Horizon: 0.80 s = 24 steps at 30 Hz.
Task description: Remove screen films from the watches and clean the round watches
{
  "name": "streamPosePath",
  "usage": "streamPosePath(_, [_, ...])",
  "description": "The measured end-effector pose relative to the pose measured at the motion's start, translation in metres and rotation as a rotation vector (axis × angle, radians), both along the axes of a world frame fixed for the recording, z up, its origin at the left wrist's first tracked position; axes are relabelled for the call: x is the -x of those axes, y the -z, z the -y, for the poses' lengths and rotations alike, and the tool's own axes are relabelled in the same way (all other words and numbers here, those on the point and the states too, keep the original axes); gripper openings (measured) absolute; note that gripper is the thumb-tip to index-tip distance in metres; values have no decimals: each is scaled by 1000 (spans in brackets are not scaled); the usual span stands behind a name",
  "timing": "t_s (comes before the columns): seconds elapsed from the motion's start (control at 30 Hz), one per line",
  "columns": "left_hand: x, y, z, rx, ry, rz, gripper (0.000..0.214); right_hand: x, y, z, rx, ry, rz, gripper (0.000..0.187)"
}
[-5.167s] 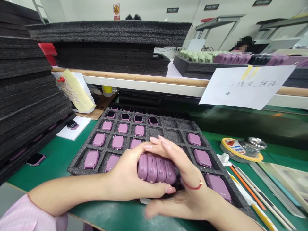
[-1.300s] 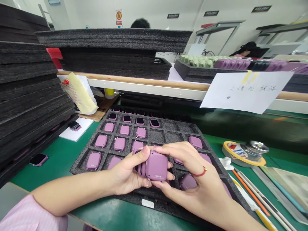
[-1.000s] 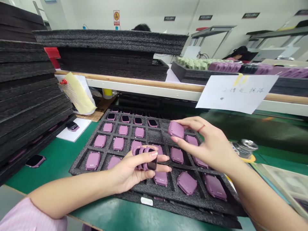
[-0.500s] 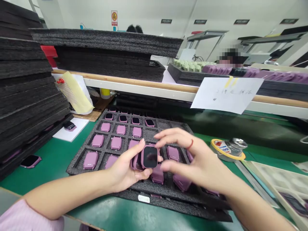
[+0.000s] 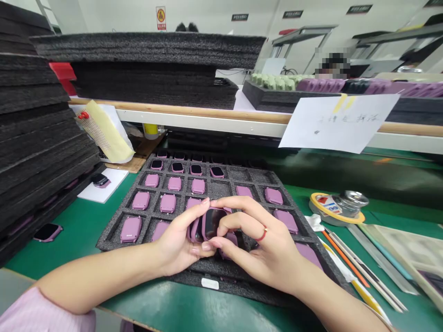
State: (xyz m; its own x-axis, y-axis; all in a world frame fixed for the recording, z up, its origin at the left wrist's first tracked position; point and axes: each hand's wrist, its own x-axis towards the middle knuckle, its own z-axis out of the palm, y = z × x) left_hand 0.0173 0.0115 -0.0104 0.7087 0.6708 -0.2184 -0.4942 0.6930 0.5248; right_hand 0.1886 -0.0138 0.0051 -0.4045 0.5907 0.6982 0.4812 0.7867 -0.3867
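Note:
My left hand (image 5: 182, 237) is closed round purple smartwatch cases, one behind the other, above the foam tray. The front smartwatch case (image 5: 211, 223) turns its dark screen towards me. My right hand (image 5: 258, 242) grips that same case, index finger at its top edge and thumb at its lower edge; the fingers cover part of the screen. Beneath both hands lies a black foam tray (image 5: 221, 188) with square pockets. Purple cases (image 5: 130, 229) lie back up in many pockets, while several in a farther row (image 5: 196, 170) show dark screens. My hands hide some pockets.
Stacked black foam trays (image 5: 31, 115) rise at the left, near a loose watch case (image 5: 47, 232). A shelf (image 5: 207, 117) with a hanging paper (image 5: 339, 122) crosses the back. Tape rolls (image 5: 335, 208), sticks (image 5: 360, 267) and a pale tray (image 5: 408, 249) lie right. A person sits beyond the shelf.
My right hand has come in leftwards from beside the front watch case, and its fingers have closed onto the case's edges. The left hand keeps its hold. The view has shifted slightly.

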Motion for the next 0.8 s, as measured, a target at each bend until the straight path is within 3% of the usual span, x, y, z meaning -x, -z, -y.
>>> streamPosePath(0.17, [1, 0, -1, 12, 39, -18, 35, -1, -2, -3, -29, 37, -105, 8])
streamPosePath(0.37, [1, -2, 1, -9, 75, -60, 36, -12, -3, -12, 364, 106, -768, 18])
streamPosePath(0.5, [2, -1, 1, -11, 68, -53, 39, -11, 2, -15, 474, 44, -880, 14])
streamPosePath(0.63, [0, 2, 0, -20, 77, -19, 38, -5, 6, -11, 382, 39, -721, 13])
streamPosePath(0.8, [0, 0, 1, -5, 40, -28, 41, -6, 7, -5, 13, 129, -436, 18])
